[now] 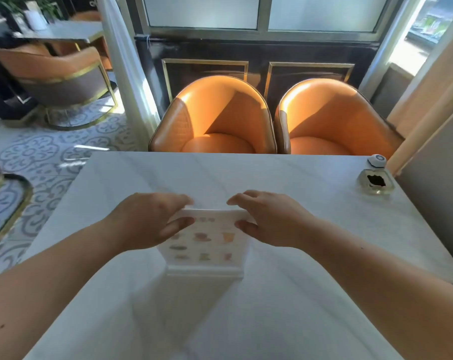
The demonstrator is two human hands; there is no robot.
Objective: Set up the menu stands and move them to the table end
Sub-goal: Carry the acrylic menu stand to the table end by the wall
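Menu stand [206,245]: standing upright near the middle of the white desk [285,307], its printed face showing rows of small food and drink pictures, its clear base resting on the desk top.
Left hand [147,219]: gripping the stand's upper left corner, thumb pressing on the printed face and fingers curling over the top edge.
Right hand [269,219]: gripping the upper right corner the same way, thumb in front and fingers reaching over the top.
Forearms: both bare, stretching in from the lower corners toward the stand.
Glass holder [375,181]: sitting well apart, near the far right corner of the desk.
White button [376,160]: lying just behind the glass holder.
Orange chairs [215,118]: two standing side by side at the far edge of the desk.
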